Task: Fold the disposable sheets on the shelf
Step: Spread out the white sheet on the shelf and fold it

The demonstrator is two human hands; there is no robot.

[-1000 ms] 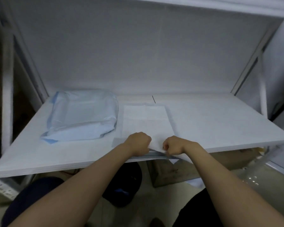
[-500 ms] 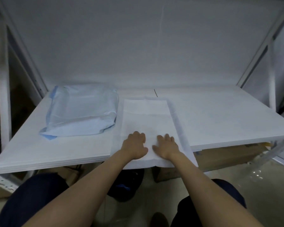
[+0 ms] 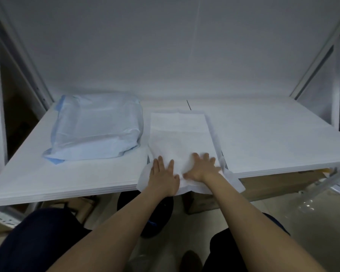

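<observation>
A white disposable sheet (image 3: 180, 134), folded into a long strip, lies on the white shelf (image 3: 273, 138) and runs from the back towards me. Its near end hangs a little over the shelf's front edge. My left hand (image 3: 163, 173) lies flat on the sheet's near left part, fingers straight. My right hand (image 3: 201, 166) presses flat on the near right part with fingers spread. Both hands sit side by side, almost touching at the thumbs.
A pack of light blue sheets in clear plastic (image 3: 96, 130) lies on the shelf to the left of the strip. Metal uprights (image 3: 312, 61) frame both sides. Cardboard boxes (image 3: 283, 185) stand under the shelf at the right.
A second ago both hands gripped the sheet's near edge at the shelf front. They have since laid it flat, opened, and slid apart slightly while pressing on it.
</observation>
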